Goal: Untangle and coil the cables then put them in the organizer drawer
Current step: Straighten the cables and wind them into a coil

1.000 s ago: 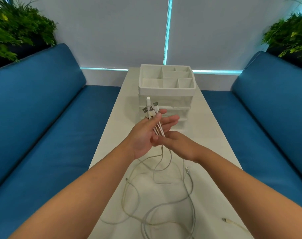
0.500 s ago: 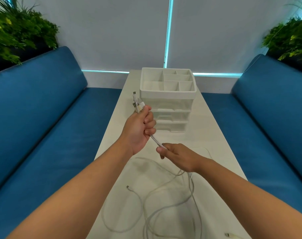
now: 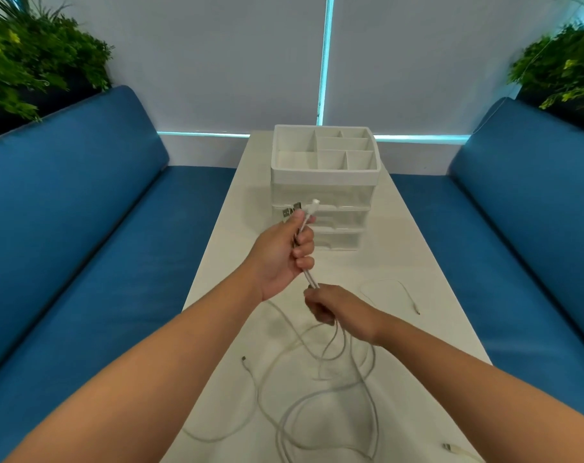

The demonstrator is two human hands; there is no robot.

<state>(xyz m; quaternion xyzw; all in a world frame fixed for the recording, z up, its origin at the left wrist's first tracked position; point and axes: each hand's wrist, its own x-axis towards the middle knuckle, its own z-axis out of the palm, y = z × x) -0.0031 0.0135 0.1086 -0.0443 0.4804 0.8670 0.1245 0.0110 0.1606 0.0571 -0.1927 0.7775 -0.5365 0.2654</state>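
Both hands (image 3: pixel 285 253) (image 3: pixel 339 307) curled round cables (image 3: pixel 309 279)

White table (image 3: pixel 417 248) w/ drawer organizer (image 3: pixel 325 182) at far end, loose cables (image 3: pixel 317 389) (tangled) nearer.

The cables (image 3: pixel 320 389) vanish inside the right hand (image 3: pixel 337 309) and left hand (image 3: pixel 283 259); nearer loops run off the bottom edge.

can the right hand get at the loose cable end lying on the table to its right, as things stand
Probably not right away: the right hand grips the cable bundle. Nothing lies between it and the loose cable end, so letting go would free it.
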